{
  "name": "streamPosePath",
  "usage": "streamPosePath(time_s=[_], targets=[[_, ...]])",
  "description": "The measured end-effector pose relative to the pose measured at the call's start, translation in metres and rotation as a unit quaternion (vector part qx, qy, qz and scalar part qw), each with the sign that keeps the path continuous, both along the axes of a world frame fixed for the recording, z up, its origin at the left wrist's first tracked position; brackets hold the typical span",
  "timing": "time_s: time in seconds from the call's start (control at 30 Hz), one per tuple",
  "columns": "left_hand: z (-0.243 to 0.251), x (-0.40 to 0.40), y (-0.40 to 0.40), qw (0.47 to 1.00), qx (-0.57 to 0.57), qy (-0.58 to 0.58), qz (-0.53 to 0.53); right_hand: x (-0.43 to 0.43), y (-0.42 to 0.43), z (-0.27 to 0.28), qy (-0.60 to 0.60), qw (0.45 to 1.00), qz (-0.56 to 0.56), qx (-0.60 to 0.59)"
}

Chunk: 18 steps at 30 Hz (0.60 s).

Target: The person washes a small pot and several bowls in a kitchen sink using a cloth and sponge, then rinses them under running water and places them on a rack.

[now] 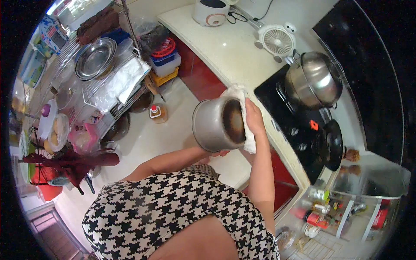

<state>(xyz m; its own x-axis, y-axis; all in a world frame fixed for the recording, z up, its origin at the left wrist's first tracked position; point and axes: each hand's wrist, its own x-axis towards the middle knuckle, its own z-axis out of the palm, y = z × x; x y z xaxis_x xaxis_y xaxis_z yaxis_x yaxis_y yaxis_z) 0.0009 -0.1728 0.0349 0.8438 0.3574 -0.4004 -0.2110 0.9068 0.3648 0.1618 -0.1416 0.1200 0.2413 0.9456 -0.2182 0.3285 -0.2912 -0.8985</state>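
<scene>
A metal pot (209, 125) is tilted on its side in front of me, its browned, scorched base turned to the right. My left hand (221, 153) is at the pot's lower rim and holds it there; most of its fingers are hidden by the pot. A white cloth (249, 139) lies against the base and upper side of the pot. My right hand (255, 117) presses this cloth to the edge of the base, fingers towards the top. The inside of the pot cannot be seen.
Right of my hands is a black gas stove (276, 94) with a large steel pot (307, 84) and a black pan (333, 145). A small fan (277, 40) and a white cooker (210, 13) stand on the counter (195, 35). A wire rack (87, 87) stands left; a bottle (158, 114) is on the floor.
</scene>
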Motion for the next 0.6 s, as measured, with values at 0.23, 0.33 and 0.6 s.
streamPosePath(time_s=[0.23, 0.33, 0.6], targets=[[0.021, 0.005, 0.028, 0.985, 0.014, -0.091, 0.149, -0.021, -0.016, -0.042, 0.549, 0.809, -0.208, 0.035], [0.035, 0.010, 0.038, 0.971, 0.024, -0.143, 0.192, -0.070, -0.035, 0.002, 0.538, 0.807, -0.241, 0.031], [0.049, -0.037, 0.069, 0.880, 0.282, 0.133, 0.357, -0.108, -0.040, 0.026, 0.599, 0.756, -0.264, -0.007]])
